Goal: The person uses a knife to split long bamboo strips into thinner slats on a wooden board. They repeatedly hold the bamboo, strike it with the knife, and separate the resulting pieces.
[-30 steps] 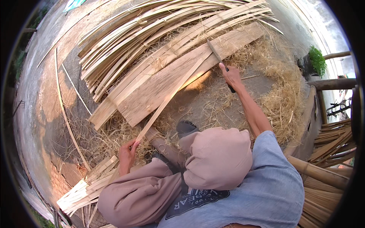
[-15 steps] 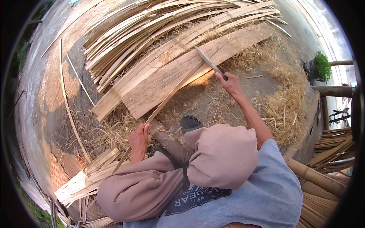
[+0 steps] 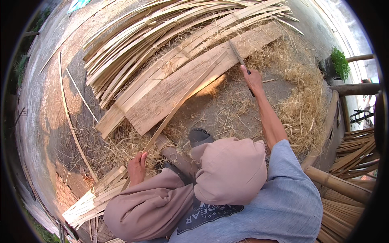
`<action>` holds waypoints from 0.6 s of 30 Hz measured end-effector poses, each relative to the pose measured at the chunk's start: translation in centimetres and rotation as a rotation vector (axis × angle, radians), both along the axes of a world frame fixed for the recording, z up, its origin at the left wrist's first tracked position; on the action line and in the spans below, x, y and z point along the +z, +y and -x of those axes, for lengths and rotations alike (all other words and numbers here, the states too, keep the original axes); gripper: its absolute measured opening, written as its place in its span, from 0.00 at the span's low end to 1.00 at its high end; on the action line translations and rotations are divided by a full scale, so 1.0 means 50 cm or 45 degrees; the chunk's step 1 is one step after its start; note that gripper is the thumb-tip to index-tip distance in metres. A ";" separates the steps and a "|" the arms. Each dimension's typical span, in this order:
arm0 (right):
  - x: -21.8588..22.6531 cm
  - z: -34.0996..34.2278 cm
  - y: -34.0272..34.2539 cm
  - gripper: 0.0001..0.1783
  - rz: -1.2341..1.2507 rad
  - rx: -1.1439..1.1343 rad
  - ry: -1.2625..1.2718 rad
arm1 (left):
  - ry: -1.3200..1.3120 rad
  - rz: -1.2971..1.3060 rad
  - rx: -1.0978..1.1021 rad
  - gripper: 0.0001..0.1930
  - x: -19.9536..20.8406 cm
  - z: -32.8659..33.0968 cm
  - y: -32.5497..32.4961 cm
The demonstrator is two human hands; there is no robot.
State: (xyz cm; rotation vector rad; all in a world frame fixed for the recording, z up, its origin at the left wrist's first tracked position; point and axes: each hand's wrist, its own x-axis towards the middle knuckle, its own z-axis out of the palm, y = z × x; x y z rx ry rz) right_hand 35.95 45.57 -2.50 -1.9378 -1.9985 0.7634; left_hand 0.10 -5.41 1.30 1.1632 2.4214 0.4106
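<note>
My left hand (image 3: 137, 167) is closed around the near part of a long, flat bamboo strip (image 3: 176, 109). From there the strip slants up to the right, its far end lying over a wide wooden board (image 3: 162, 96). My right hand (image 3: 253, 80) grips the dark handle of a knife (image 3: 236, 52), with my arm stretched out. The blade points away to the upper left, over the board just right of the strip's far end; whether it touches the board I cannot tell.
Beyond the board lies a large pile of split strips (image 3: 133, 48). Curly shavings (image 3: 300, 89) cover the ground to the right. More pale strips (image 3: 93, 202) lie at lower left. A bamboo pole (image 3: 336, 184) and stacked strips stand at my right; a green plant (image 3: 339, 62) is farther off.
My right hand has moved farther out and slightly right with the knife, its blade now clear of the strip. My left hand and the strip have shifted a little left and nearer.
</note>
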 end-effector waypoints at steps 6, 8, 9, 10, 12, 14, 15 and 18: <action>0.005 0.119 -0.252 0.38 0.035 0.580 0.113 | -0.971 0.219 0.247 0.21 -0.023 0.074 -0.037; 0.000 0.127 -0.277 0.38 -0.004 0.646 0.060 | -1.260 0.300 0.399 0.21 0.007 0.098 -0.026; 0.004 0.126 -0.255 0.38 -0.003 0.551 0.063 | -1.405 0.337 0.484 0.21 0.020 0.102 -0.029; 0.010 0.120 -0.225 0.39 -0.008 0.455 0.062 | -1.391 0.285 0.500 0.19 0.015 0.100 -0.040; -0.031 0.023 -0.074 0.40 -0.005 -0.002 0.110 | -1.273 0.234 0.382 0.19 -0.022 0.099 -0.009; -0.037 0.029 -0.023 0.41 -0.061 -0.050 0.207 | -1.238 0.213 0.390 0.19 -0.020 0.091 -0.023; -0.024 0.050 -0.044 0.40 -0.065 0.059 0.183 | -1.288 0.236 0.400 0.19 -0.022 0.090 -0.010; -0.010 0.119 -0.207 0.40 0.018 0.380 0.167 | -1.496 0.302 0.463 0.20 -0.017 0.080 0.041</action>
